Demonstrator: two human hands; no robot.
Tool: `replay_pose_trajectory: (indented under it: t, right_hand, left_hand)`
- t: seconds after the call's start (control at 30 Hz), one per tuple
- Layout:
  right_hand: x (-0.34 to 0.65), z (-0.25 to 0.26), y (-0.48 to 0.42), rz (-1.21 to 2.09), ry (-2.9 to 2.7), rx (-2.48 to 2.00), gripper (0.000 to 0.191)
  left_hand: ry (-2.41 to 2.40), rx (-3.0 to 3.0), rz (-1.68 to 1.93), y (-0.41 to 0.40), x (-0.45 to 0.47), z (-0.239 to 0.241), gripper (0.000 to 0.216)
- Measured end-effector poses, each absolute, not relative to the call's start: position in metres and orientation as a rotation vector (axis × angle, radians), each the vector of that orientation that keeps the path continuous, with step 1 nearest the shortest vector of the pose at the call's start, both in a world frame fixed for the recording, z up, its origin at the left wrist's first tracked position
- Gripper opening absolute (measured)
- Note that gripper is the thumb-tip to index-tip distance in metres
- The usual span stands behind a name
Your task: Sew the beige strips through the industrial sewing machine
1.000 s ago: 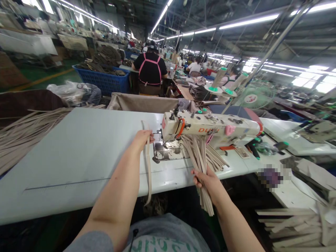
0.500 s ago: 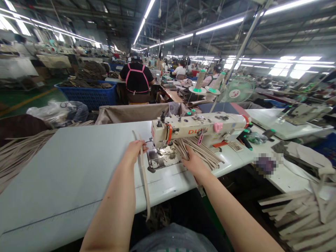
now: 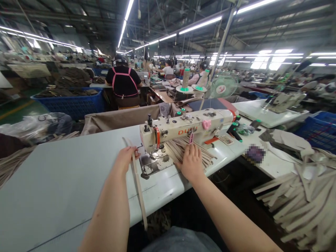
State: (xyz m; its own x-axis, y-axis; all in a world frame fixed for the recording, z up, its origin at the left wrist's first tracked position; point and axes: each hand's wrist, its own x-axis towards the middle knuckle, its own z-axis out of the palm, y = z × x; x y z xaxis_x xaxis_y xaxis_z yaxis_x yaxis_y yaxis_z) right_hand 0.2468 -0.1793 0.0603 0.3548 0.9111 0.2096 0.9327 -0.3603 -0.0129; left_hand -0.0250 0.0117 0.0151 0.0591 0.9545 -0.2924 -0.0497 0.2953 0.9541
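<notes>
My left hand (image 3: 125,158) is closed on a long beige strap (image 3: 138,190) that hangs over the near edge of the white sewing table (image 3: 65,175), just left of the needle plate (image 3: 153,163). My right hand (image 3: 192,161) lies flat, fingers stretched out, on a bundle of beige straps (image 3: 183,148) that rests under the arm of the cream sewing machine (image 3: 183,129).
More beige straps are heaped at the lower right (image 3: 301,206) and at the far left (image 3: 10,164). A small fan (image 3: 223,85) and thread cones (image 3: 186,78) stand behind the machine. A person in a black top with pink straps (image 3: 123,84) sits ahead beside a blue crate (image 3: 70,101).
My right hand has carried the strap bundle up from the table's edge onto the table under the machine arm and now rests flat on it. My left hand stayed on its strap.
</notes>
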Motion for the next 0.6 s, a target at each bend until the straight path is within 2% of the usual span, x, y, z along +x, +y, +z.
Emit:
replay_pose_trajectory:
  t: [0.17, 0.33, 0.43, 0.6]
  right_hand:
    - [0.267, 0.058, -0.176, -0.268, -1.486, -2.626, 0.127]
    - [0.277, 0.063, -0.168, -0.214, -1.45, -2.666, 0.137]
    - [0.278, 0.069, -0.163, -0.149, -1.442, -2.681, 0.131]
    - [0.279, 0.079, -0.156, -0.04, -1.431, -2.706, 0.107]
  left_hand:
    - [1.282, 1.01, 0.944, 0.013, -0.025, 0.012, 0.018]
    - [1.279, 1.002, 0.955, 0.011, -0.023, 0.011, 0.016]
    - [1.279, 0.964, 0.965, 0.008, -0.021, 0.016, 0.013]
    - [1.28, 0.906, 0.982, 0.002, -0.017, 0.028, 0.013]
